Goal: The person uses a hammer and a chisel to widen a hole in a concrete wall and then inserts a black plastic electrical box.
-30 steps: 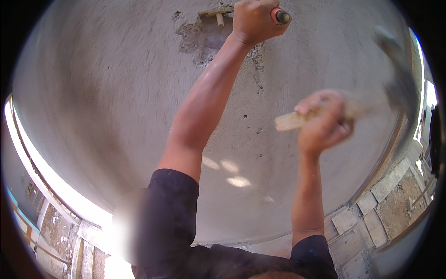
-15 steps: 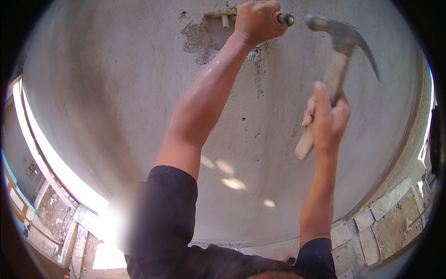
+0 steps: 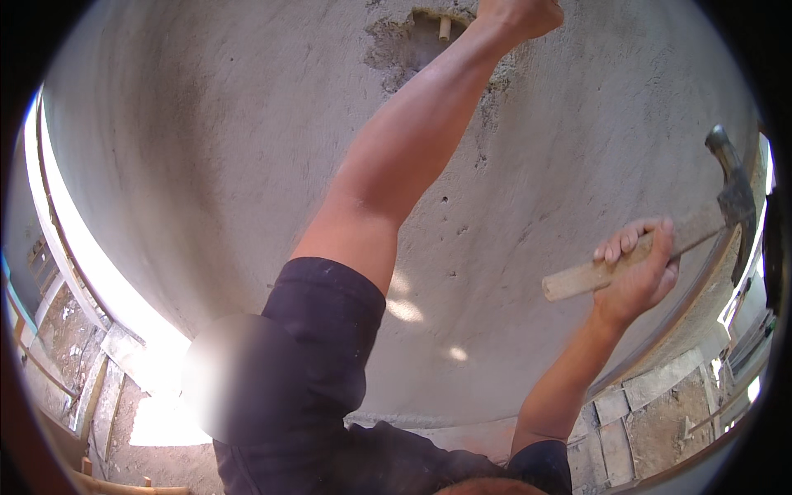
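Grey, rough-plastered wall (image 3: 247,165) here, with a jagged chipped-out hole (image 3: 422,48) near the top and a short, pale, round stub (image 3: 445,30) in it. The bare left hand (image 3: 528,15) is just right of that, cut off by the upper edge, so I can't tell if its fingers have hold of anything. The bare right hand (image 3: 634,279) has its fingers closed round a claw hammer with a pale wooden handle and dark metal head (image 3: 695,233), out to the right, well apart from the hole. My worry tbh: a badly aimed swing toward the left hand could catch knuckles. A slack grip could let the handle twist, and a stray hit might crumble more plaster.
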### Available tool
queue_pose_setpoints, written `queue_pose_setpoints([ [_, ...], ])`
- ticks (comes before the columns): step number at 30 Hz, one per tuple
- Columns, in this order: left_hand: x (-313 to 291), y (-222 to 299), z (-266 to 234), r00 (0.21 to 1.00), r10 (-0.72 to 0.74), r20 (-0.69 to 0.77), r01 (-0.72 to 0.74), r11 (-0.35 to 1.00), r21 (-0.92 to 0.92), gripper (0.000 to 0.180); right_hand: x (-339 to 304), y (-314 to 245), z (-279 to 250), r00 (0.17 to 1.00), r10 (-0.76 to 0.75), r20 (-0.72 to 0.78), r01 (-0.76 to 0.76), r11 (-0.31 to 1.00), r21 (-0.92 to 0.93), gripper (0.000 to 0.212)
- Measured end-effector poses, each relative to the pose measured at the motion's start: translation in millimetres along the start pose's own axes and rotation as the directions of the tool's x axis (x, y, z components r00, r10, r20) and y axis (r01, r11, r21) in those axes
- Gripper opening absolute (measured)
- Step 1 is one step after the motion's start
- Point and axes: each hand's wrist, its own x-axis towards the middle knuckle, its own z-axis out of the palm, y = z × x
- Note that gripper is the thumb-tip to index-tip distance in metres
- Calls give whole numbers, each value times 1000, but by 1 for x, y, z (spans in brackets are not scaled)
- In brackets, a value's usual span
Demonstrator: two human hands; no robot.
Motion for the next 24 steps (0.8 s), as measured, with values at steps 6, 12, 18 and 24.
queue_pose_setpoints([
  [6,-47,20,27,795,579,-179,-543,812,215,19,-34,-18,-48,985,-12,-171,-11,991,-132,42],
  [12,-53,5,29,583,683,-440,-736,673,71,15,-69,-30,-25,977,-45,-210,7,985,-175,39],
  [18,-41,-22,23,546,627,-555,-747,664,15,16,-91,-27,-10,982,-134,-131,97,963,-252,30],
  [24,-41,-29,24,526,593,-610,-767,641,-39,15,-112,-22,14,975,-221,-16,203,919,-338,25],
])
